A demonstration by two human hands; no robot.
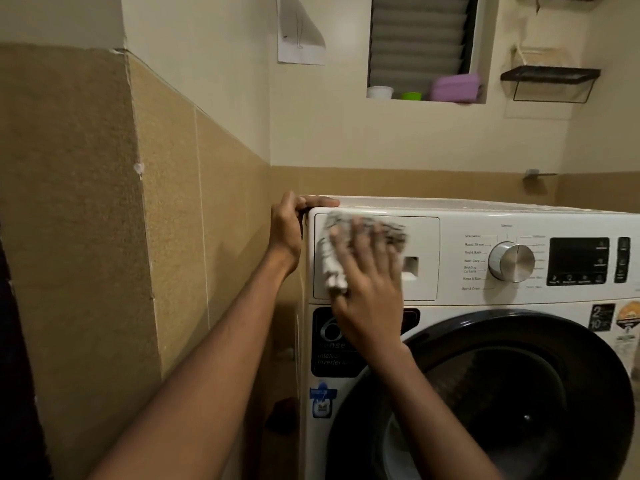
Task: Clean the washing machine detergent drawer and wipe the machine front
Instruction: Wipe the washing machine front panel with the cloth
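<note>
Indoors, tan tiled wall [86, 202] beside washing machine [467, 304]; cloth [329, 263] on drawer [424, 237].

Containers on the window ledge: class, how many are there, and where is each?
3. A white tub at the left of the window ledge, a small green cup in the middle, a purple box at the right. More could hide behind the box.

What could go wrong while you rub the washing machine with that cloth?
The right hand presses the cloth flat on the drawer; a loose end could snag in its handle slot. The dial sits just to the right, so a wide swipe might turn it. The left hand grips the washing machine corner close to the wall and could scrape there.
</note>
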